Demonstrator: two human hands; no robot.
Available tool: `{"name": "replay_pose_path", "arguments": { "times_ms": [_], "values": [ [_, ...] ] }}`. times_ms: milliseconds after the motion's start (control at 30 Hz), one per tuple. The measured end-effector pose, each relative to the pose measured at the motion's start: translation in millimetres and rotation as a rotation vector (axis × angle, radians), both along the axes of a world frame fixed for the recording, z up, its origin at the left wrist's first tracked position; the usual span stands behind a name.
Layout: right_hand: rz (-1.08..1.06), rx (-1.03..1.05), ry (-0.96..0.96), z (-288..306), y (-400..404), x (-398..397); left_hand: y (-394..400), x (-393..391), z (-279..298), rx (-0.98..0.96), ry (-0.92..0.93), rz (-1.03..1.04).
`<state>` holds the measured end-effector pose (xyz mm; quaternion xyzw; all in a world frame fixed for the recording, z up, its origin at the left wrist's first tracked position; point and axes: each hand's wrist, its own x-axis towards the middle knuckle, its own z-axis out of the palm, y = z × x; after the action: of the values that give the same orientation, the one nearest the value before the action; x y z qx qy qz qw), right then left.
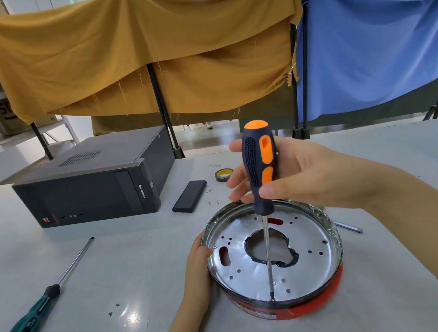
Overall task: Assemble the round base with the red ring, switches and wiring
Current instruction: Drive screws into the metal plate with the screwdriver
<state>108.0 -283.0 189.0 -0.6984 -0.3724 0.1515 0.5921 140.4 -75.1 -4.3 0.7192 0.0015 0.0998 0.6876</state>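
Orange-black screwdriver upright in round base

Right hand (293, 176) pinches the orange-black screwdriver (261, 171) handle between thumb and curled fingers; palm faces left. Shaft runs straight down, tip on a small screw point at the near inner floor of the round base (299, 241). Left hand (197, 267) grips the base's left rim, fingers wrapped on the outer wall, thumb side at the lip.

Base sits on the grey table (117, 288), metal dish up with 1 large centre hole, slots and small holes; red ring (298, 307) around its lower outside, facing the camera.

Left of the base: open table, then a green screwdriver (36, 307) lying diagonal, well apart. Behind: black flat box (189, 196), loose screws (212, 202) just beside it, yellow tape roll (223, 175), black computer case (96, 186) far left. Thin metal rod (349, 227) pokes out right of the rim. Near table edge close below the base.
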Motion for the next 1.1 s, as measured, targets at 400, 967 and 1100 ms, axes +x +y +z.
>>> {"name": "replay_pose_path", "arguments": {
  "times_ms": [400,967,1100],
  "values": [
    [-0.119,-0.051,-0.080,-10,10,4,2,2,-2,-0.043,0.059,-0.009],
    [0.030,-0.046,-0.007,-2,-2,3,1,-2,1,-0.068,0.076,0.032],
    [-0.315,-0.066,-0.183,-12,12,5,-1,-4,4,-0.076,0.074,0.013]
  ]
}}
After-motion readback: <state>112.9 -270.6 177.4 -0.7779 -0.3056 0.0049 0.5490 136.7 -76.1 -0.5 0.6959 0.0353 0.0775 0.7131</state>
